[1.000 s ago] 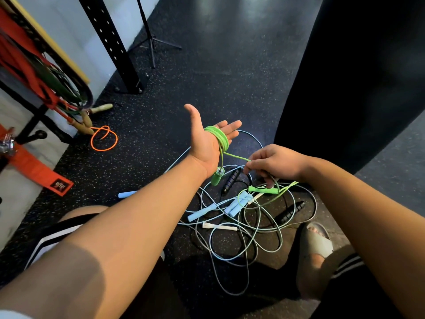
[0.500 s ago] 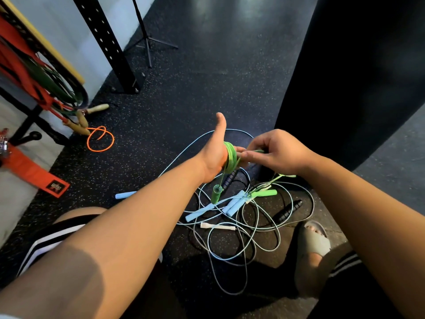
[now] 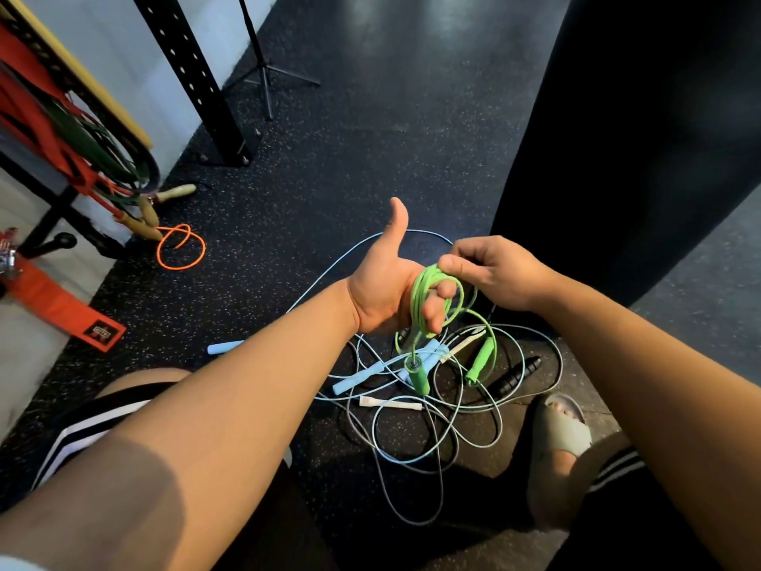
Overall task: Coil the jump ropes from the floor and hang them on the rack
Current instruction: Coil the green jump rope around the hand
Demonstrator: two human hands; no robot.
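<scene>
Currently we see the green jump rope (image 3: 416,298) coiled round the left hand's (image 3: 385,282) curled fingers, thumb up, loops near vertical. Both green handles (image 3: 420,375) hang pointing down below the hands. The right hand (image 3: 494,274) pinches the coil's top. Other ropes (image 3: 412,440) lie tangled underneath.

Dark gym corner
Black speckled floor (image 3: 370,158) meets a white wall (image 3: 123,30); a perforated black post (image 3: 193,76) stands there.

Tripod (image 3: 265,74) far bk; grey sandal (image 3: 560,436) btm R; orange strap (image 3: 61,304) L
</scene>
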